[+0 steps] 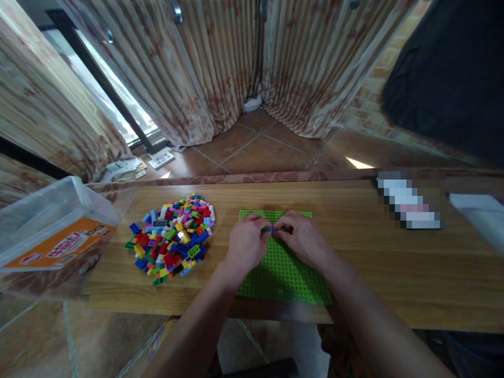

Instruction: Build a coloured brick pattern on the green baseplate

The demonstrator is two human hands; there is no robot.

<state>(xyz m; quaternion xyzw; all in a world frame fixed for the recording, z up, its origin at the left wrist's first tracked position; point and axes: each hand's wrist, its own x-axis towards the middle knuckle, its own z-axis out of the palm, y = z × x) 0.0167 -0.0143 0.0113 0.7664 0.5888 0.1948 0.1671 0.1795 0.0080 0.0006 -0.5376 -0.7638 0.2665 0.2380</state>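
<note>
A green studded baseplate (pixel 271 278) lies on the wooden table in front of me. Over its far half, my left hand (pixel 249 239) and my right hand (pixel 300 235) meet fingertip to fingertip. Pinched between them are small toy bricks (pixel 271 229), purplish with a bit of green. Both hands are closed on these bricks, and the fingers hide most of them. Whether the bricks touch the baseplate cannot be made out. To the left of my left hand lies a heap of loose toy bricks (pixel 173 236) in many colours.
A clear plastic box (pixel 81 202) with an orange label stands at the table's left end. On the right lie a blurred-out flat object (pixel 409 202) and white paper (pixel 476 210). Curtains (pixel 224 68) hang beyond the table, and papers (pixel 126 169) rest on the floor.
</note>
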